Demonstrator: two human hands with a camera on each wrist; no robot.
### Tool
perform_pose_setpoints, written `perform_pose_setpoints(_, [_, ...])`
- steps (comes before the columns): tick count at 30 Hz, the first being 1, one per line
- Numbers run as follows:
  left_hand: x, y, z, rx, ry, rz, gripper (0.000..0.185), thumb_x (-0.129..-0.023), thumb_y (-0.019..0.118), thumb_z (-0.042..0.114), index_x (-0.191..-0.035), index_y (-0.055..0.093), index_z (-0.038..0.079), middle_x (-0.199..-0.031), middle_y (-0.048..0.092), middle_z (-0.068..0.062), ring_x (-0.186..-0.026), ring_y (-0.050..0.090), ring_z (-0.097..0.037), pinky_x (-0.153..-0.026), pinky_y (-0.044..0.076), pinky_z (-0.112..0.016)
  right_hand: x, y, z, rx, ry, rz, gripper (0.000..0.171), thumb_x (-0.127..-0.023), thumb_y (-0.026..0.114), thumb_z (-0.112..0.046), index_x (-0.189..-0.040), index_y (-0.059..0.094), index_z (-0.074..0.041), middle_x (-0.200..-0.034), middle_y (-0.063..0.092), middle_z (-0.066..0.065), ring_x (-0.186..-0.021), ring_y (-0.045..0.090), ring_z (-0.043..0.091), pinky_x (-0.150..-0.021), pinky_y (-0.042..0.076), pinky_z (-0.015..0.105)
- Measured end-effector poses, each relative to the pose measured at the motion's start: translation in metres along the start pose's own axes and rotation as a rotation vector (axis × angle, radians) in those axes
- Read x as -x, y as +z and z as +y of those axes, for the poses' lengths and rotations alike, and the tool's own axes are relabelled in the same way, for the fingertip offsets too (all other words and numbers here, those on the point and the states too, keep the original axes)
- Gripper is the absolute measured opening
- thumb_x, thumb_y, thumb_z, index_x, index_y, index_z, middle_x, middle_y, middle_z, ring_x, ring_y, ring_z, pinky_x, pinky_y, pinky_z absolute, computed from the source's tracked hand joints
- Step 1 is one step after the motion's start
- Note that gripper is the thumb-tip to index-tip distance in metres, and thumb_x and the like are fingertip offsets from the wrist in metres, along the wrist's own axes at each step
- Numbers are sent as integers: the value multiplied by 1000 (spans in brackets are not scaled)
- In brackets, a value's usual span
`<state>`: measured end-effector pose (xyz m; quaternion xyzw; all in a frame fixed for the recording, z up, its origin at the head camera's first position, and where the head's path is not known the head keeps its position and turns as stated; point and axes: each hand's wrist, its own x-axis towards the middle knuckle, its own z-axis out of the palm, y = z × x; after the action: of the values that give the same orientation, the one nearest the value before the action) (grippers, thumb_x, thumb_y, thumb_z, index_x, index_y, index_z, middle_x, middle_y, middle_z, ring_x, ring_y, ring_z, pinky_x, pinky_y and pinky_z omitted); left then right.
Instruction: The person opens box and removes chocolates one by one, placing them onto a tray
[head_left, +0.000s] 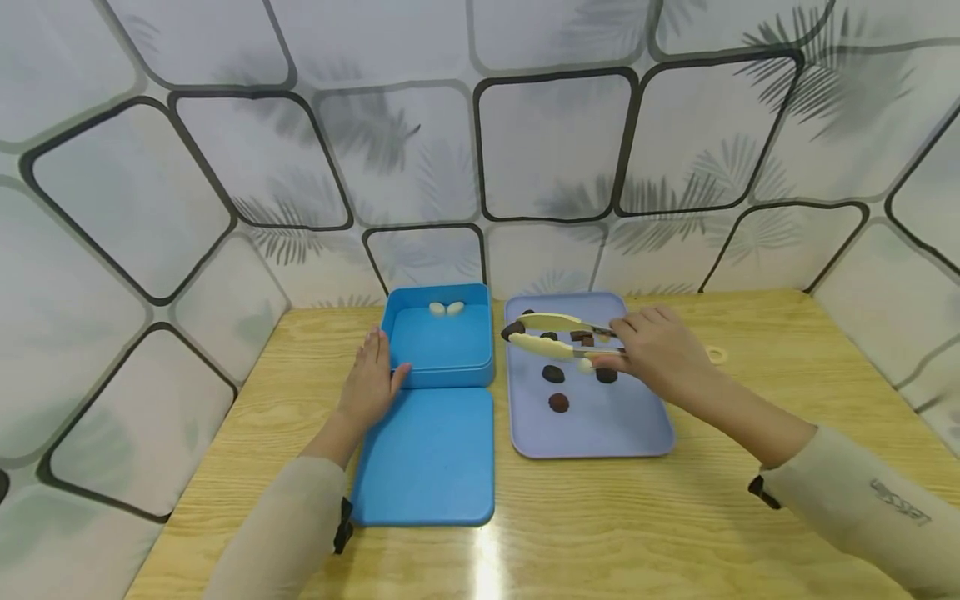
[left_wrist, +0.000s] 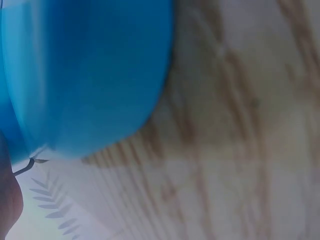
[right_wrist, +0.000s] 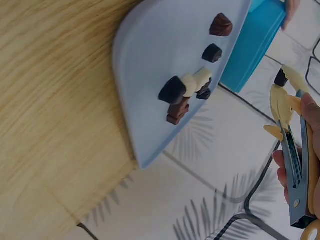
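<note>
My right hand (head_left: pixel 651 350) grips yellow-tipped metal tongs (head_left: pixel 551 344), raised above the left part of a lavender tray (head_left: pixel 592 433). Between the tong tips is a dark chocolate (head_left: pixel 513 330); the right wrist view also shows this dark chocolate (right_wrist: pixel 281 77) pinched there. On the tray lie several brown, dark and white chocolates, among them a dark one (head_left: pixel 553 373) and a round brown one (head_left: pixel 558 402). My left hand (head_left: pixel 369 382) rests along the left side of a blue box (head_left: pixel 442 377), fingers straight, thumb at its front corner. Inside the box sit two white chocolates (head_left: pixel 446 308).
A flat blue lid (head_left: pixel 427 458) lies directly in front of the box. All of it stands on a wooden table (head_left: pixel 585 525), with patterned wall covering (head_left: pixel 555 150) behind and at both sides. The tray is just right of the box.
</note>
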<state>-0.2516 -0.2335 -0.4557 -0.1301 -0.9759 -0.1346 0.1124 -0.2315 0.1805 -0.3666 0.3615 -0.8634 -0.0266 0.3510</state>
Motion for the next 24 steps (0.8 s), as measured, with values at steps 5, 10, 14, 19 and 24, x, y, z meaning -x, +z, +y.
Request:
perform_pose_setpoints(5, [1,0,-2,-9,-11,-11,71,-101,43,33,-141,16,-20,-150,14,-35,-141,16,-45,-114,16,-53,9,7,7,12,6,-16,85,-91,14,-67,-76,63,2,-65,60,14,-63,58,31,-63,47,42])
perform_pose_setpoints(10, [0,0,-1,-22,-2,-1,70,-102,40,34,-141,17,-20,-149,17,-36,-140,17,-45,-114,18,-53,15,16,12,37,-5,-32,87,-91,9,-66,-73,62,1,-63,59,12,-61,58,29,-62,45,42])
perform_pose_setpoints(14, [-1,2,-1,-10,5,15,69,-101,43,31,-140,18,-21,-148,18,-37,-140,17,-46,-114,18,-53,17,21,13,64,-29,-66,81,-90,17,-67,-72,60,0,-62,58,11,-61,57,28,-62,45,40])
perform_pose_setpoints(19, [2,5,-3,56,25,66,75,-102,34,42,-140,20,-21,-147,19,-38,-139,18,-48,-114,17,-55,16,23,12,90,-38,-105,83,-89,12,-67,-71,60,-1,-61,55,10,-60,55,26,-61,42,38])
perform_pose_setpoints(24, [4,8,-5,67,49,104,80,-101,25,49,-141,18,-20,-148,17,-37,-139,17,-47,-115,14,-53,19,26,12,96,-34,-129,87,-86,3,-67,-68,59,-2,-57,53,8,-55,52,24,-57,39,36])
